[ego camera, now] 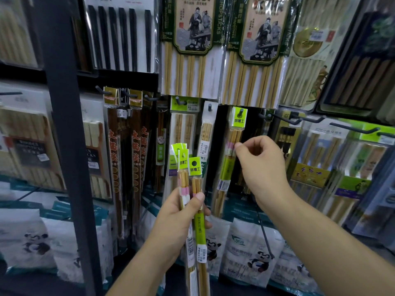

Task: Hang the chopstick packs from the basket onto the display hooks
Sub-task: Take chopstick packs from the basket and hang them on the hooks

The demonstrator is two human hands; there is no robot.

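Note:
My left hand [181, 212] grips a bundle of narrow chopstick packs [191, 180] with lime-green header cards, held upright low in the middle. One matching pack [229, 159] hangs from a display hook [241, 112] by its green header. My right hand [260, 165] is beside that hanging pack with curled fingers, its thumb and forefinger tips at the pack's right edge. The basket is not in view.
The display wall is full of hung chopstick packs: large bamboo sets [190, 45] above, dark red packs [124, 146] to the left, boxed sets [333, 159] on hooks to the right. A dark shelf upright [68, 146] stands at left. White panda-printed bags [254, 251] lie below.

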